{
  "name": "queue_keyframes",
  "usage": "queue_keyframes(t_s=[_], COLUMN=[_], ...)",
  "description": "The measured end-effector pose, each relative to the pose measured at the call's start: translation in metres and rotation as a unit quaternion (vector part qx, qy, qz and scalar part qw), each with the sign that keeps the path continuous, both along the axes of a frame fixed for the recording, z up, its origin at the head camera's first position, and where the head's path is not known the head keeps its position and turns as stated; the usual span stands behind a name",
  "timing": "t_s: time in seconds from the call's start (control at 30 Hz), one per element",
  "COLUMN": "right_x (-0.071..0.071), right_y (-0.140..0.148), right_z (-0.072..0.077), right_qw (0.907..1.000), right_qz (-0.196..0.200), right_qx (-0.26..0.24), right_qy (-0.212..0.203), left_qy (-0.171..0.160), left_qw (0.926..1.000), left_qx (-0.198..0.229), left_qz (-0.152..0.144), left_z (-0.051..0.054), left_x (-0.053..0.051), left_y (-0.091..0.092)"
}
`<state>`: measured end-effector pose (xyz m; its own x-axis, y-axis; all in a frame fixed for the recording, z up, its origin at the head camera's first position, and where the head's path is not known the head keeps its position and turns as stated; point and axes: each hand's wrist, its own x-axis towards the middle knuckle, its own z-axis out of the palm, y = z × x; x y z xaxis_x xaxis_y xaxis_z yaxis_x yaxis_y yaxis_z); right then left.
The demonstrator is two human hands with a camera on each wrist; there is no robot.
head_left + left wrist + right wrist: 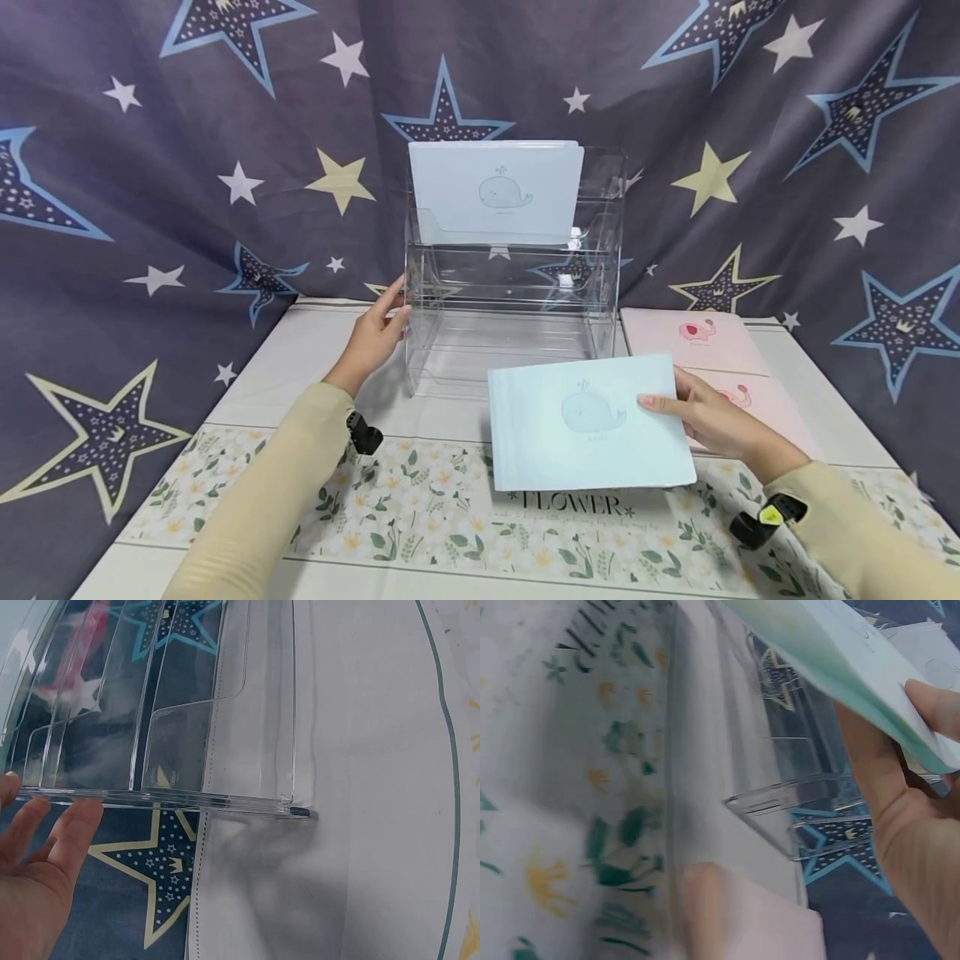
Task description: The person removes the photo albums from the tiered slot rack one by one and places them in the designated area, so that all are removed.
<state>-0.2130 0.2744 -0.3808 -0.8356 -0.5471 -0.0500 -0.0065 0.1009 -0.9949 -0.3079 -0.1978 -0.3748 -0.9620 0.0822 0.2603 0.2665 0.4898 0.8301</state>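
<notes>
A clear tiered display rack (510, 333) stands at the middle of the table. My left hand (372, 333) touches its left side; in the left wrist view, the fingertips (84, 814) rest along the side panel's edge. At the rack's front right, my right hand (712, 417) holds up a small stack of light blue notebooks (540, 442) with a whale drawing, thumb on the front cover and fingers behind. Similar whale notebooks (457, 187) stand in the rack's top tier. The lower tiers hold nothing visible.
Pink notebooks (652, 329) with an elephant drawing lie right of the rack, partly hidden by the right hand. A floral runner (420, 508) crosses the white table (315, 350). Behind the rack hangs a dark curtain (487, 33) with stars.
</notes>
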Motion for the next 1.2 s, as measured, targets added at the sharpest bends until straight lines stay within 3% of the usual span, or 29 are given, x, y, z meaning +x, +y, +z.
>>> queue_keyframes(t_s=[0.37, 0.53, 0.83, 1.07, 1.2], right_x=[0.001, 0.001, 0.003, 0.003, 0.002], right_y=[-0.004, -0.008, -0.016, -0.021, -0.021], right_z=[-0.038, -0.051, -0.055, -0.055, -0.050], right_qw=[0.9964, 0.9941, 0.9853, 0.9808, 0.9761], right_qz=[0.009, -0.007, -0.086, -0.112, -0.117], right_qx=[-0.028, -0.015, 0.098, 0.108, 0.142], right_qy=[-0.080, -0.107, -0.110, -0.118, -0.116], left_qy=[-0.001, -0.003, -0.005, -0.003, -0.006], left_qw=[1.0000, 1.0000, 1.0000, 1.0000, 1.0000], left_qx=[-0.001, -0.003, -0.004, -0.003, -0.002], left_qz=[-0.002, -0.002, 0.000, 0.000, 0.000], left_z=[0.000, 0.000, 0.001, 0.002, 0.001], left_x=[0.000, 0.000, 0.001, 0.001, 0.000], left_y=[-0.001, -0.002, 0.000, -0.001, 0.001])
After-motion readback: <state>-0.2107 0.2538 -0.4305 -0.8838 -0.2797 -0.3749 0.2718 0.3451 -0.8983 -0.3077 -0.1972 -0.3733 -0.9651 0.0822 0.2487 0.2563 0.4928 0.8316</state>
